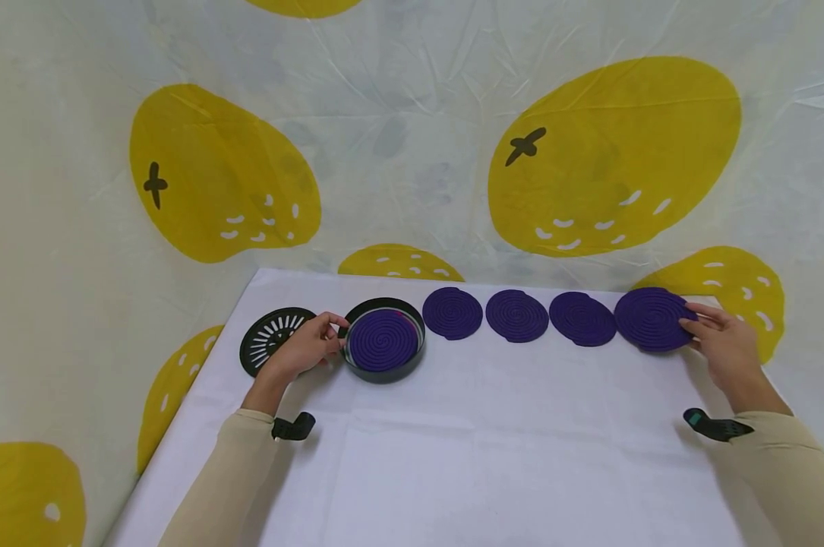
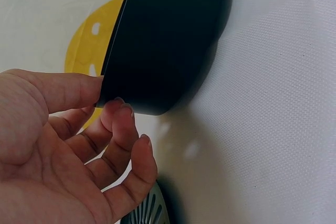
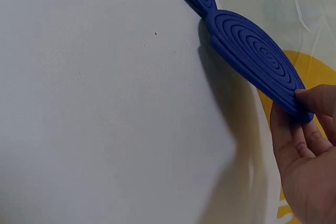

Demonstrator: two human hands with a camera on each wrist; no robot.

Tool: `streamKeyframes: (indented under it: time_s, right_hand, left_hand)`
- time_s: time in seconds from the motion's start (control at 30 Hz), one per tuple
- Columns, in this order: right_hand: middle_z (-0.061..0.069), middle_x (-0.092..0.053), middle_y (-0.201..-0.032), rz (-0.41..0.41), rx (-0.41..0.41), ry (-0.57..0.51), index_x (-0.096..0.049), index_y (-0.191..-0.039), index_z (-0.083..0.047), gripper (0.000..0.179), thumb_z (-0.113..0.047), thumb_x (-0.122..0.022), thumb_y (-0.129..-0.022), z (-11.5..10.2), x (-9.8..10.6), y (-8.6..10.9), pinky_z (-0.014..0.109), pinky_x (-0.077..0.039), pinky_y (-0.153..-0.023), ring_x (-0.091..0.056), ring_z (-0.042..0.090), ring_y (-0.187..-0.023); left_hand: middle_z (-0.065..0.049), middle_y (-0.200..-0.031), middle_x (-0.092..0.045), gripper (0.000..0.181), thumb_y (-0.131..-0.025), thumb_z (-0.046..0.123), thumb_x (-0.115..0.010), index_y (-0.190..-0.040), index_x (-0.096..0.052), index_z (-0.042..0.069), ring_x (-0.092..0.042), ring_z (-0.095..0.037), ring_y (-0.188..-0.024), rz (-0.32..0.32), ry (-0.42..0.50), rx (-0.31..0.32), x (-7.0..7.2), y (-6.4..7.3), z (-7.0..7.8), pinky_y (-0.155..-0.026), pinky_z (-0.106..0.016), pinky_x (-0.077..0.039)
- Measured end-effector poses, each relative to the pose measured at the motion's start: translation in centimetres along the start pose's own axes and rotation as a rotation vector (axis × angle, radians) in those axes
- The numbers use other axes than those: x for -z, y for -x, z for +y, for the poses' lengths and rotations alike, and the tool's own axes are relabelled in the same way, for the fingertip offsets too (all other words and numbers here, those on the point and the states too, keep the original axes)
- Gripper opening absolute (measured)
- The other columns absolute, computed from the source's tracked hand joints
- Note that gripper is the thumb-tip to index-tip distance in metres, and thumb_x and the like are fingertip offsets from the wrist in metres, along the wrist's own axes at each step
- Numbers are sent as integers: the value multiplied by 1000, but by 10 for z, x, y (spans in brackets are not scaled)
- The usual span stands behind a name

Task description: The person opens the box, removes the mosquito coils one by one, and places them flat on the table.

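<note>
Left hand: the rim of a round, deep, black tin (image 1: 384, 374) is being pinched by the left hand (image 1: 309, 343), the thumb being set at the rim and curled fingers being held against the outer wall.
Right hand: the outer edge of a purple, ridged spiral disc (image 1: 652, 319) is being gripped by the right hand (image 1: 726, 346), between thumb and fingers.
Held disc: it is being kept tilted at the far right end of the row, its gripped side being raised and a shadow being cast beneath; its other side is being brought close against the neighbouring disc, though contact cannot be told.
Tin: it is being stood on a white cloth-covered table (image 1: 494, 441), and a second purple spiral disc (image 1: 383, 342) is being contained in it.
Row: three further purple spiral discs (image 1: 517, 315) are being lined up along the far table edge, between tin and held disc.
Lid: a flat, round, black slotted lid (image 1: 264, 334) is being partly covered from view by the left hand, left of the tin.
Backdrop: a pale curtain printed with yellow fruit (image 1: 412, 167) is being hung behind the table.
</note>
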State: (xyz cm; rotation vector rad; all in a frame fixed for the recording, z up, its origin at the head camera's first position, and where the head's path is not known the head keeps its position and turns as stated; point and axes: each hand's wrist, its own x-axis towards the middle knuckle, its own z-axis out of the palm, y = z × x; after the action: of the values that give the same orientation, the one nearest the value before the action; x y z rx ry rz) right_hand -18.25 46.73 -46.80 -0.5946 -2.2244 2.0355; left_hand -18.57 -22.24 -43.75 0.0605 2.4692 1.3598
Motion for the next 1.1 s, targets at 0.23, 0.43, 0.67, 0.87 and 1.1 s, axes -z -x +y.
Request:
streamKeyframes:
  time_s: [0.23,0.43,0.67,0.87,1.1]
  right_hand:
    - [-31,-63,-81,46,0,199,-63,-129,-24,32,-13,-65,-99,-1,1,1,14,-54,-65,-62,-8,-74]
    - [-28,-56,-100,73,12,335,-49,-151,-13,54,-15,-65,-99,-3,-1,4,8,-51,-67,-54,-15,-79]
    - [10,-47,-152,71,-35,469,-39,-157,-12,59,-24,-60,-103,0,0,-2,8,-51,-75,-52,-5,-98]
    - [20,-30,-162,50,-41,566,-31,-159,-10,62,-31,-54,-105,-1,-1,-1,25,-44,-106,-45,27,-140]
    - [22,-28,-163,38,-19,570,-32,-159,-12,64,-39,-52,-105,-7,-11,4,49,-33,-116,-31,38,-149]
  left_hand:
    - [-8,-91,-51,35,-98,8,-64,-132,-55,7,-58,-31,-81,2,-3,1,0,1,1,-66,-41,-51]
    - [-8,-91,-51,35,-98,9,-64,-132,-55,7,-58,-30,-82,4,1,4,1,-1,0,-67,-41,-52]
    - [-7,-91,-50,35,-98,9,-65,-131,-56,8,-57,-31,-82,6,6,8,1,-1,0,-67,-41,-51]
    - [-7,-91,-51,35,-98,9,-65,-132,-55,7,-57,-29,-82,0,6,3,1,-1,0,-66,-40,-51]
    - [-7,-88,-52,35,-97,6,-64,-131,-55,4,-58,-31,-77,-3,7,-28,0,-2,-1,-63,-39,-51]
